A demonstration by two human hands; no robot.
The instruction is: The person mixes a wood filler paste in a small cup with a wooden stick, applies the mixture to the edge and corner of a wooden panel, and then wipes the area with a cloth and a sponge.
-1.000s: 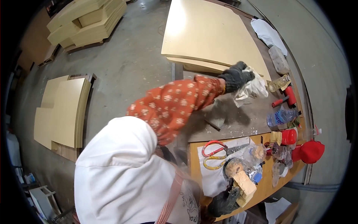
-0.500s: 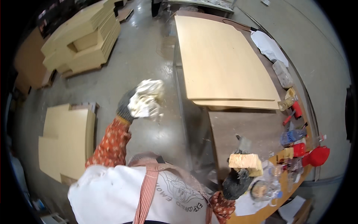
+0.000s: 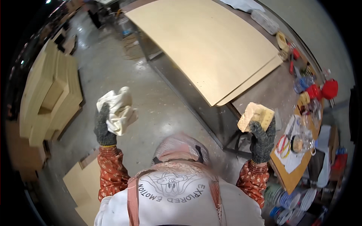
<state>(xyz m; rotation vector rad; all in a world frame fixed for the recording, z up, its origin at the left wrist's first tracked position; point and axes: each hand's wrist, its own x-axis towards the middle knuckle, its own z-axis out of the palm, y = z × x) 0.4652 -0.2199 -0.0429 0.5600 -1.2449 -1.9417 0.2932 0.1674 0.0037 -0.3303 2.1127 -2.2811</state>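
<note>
My left hand (image 3: 102, 126), in a dark grey knit glove, grips a crumpled white cloth (image 3: 118, 109) above the floor at the left. At the right, my right hand (image 3: 263, 141), gloved the same way, holds a pale yellow block (image 3: 255, 116) by its lower part. The block has a rough tan face and small marks on one side; its exact kind is unclear. It is in the air near the close corner of the workbench (image 3: 260, 86). Two large pale wood panels (image 3: 211, 45) lie stacked on that bench, slightly offset, both hands apart from them.
Bottles (image 3: 303, 83), a red container (image 3: 329, 89) and red-handled scissors (image 3: 285, 140) crowd the bench's right side and an adjoining wooden tabletop (image 3: 289, 177). Stacked panels (image 3: 52, 94) stand at the left, more panels (image 3: 81, 184) lower down. Plastic tubs (image 3: 288, 197) sit below right.
My view has turned, so the bench panels now appear slanted. My right hand has come up with the block, off the bench clutter. My left hand still holds the cloth, now further left in view.
</note>
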